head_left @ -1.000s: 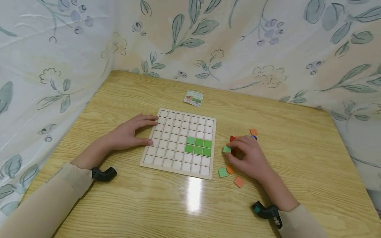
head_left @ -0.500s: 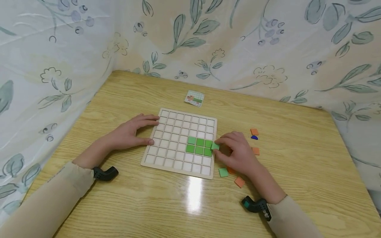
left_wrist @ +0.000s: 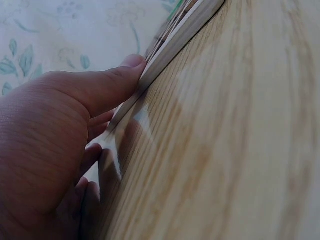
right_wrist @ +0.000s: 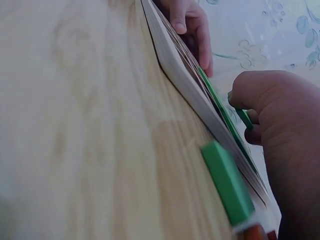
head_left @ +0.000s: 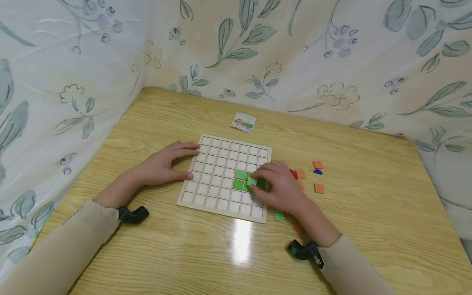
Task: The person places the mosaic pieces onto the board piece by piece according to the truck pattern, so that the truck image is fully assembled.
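My right hand [head_left: 278, 186] pinches a light green square tile [head_left: 252, 181] between thumb and fingers, over the right part of a wooden grid board [head_left: 206, 180]. In the right wrist view that tile [right_wrist: 244, 119] is held tilted above the board's surface. Two rows of green tiles [head_left: 238, 184] fill cells below it, partly hidden by the hand. My left hand [head_left: 162, 166] rests at the board's left edge, its fingers spread and relaxed, thumb and fingertips touching the rim. The left wrist view shows the thumb [left_wrist: 117, 82] against the board's side [left_wrist: 165, 62].
A small picture card [head_left: 243, 123] lies behind the board. Right of it are orange square tiles [head_left: 319, 188], a blue half-round piece [head_left: 318, 172] and a red piece [head_left: 293, 174]. Another green tile [head_left: 279, 215] lies by the board's lower right corner. Patterned cloth [head_left: 250, 53] hangs behind the table.
My right hand has carried the light green tile leftward from the loose pieces to over the board, uncovering orange and red pieces. The left hand stays at the board's edge.
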